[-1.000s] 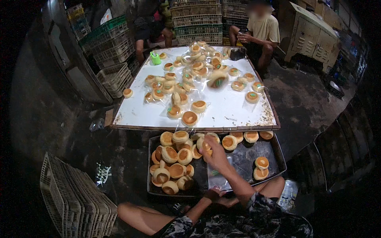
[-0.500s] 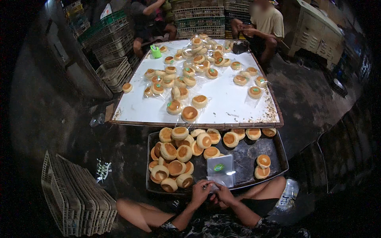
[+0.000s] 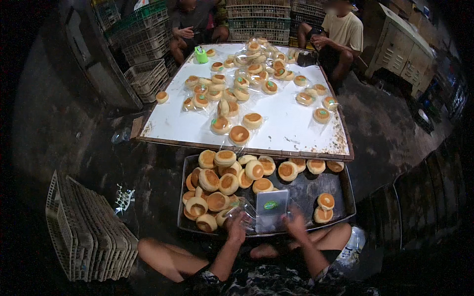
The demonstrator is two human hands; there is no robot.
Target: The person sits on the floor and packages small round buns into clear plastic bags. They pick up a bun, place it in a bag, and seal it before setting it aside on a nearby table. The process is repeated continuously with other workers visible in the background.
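Note:
My left hand [image 3: 236, 226] is at the near edge of the dark metal tray [image 3: 340, 177], closed on a clear plastic bag [image 3: 248, 212] that spreads beside the nearest buns. Right by it lies a round bun [image 3: 223, 215] with a browned top, partly behind the film. A flat stack of clear bags [image 3: 271, 211] with a green oval label lies in the tray between my hands. My right hand [image 3: 296, 223] is at the right side of this stack, its fingers smeared by motion. Many loose buns [image 3: 217, 201] are heaped in the tray's left part.
Beyond the tray stands a white-topped table [image 3: 291, 133] with many bagged buns [image 3: 239, 134] and a green holder [image 3: 201, 55]. Two people sit at its far side. Plastic crates [image 3: 89, 232] stand on the left floor. Two buns [image 3: 325, 207] lie in the tray's right part.
My hands, together at the tray's near edge before, have moved apart and forward. The left now holds a spread clear bag near the buns; the right has moved beside the bag stack.

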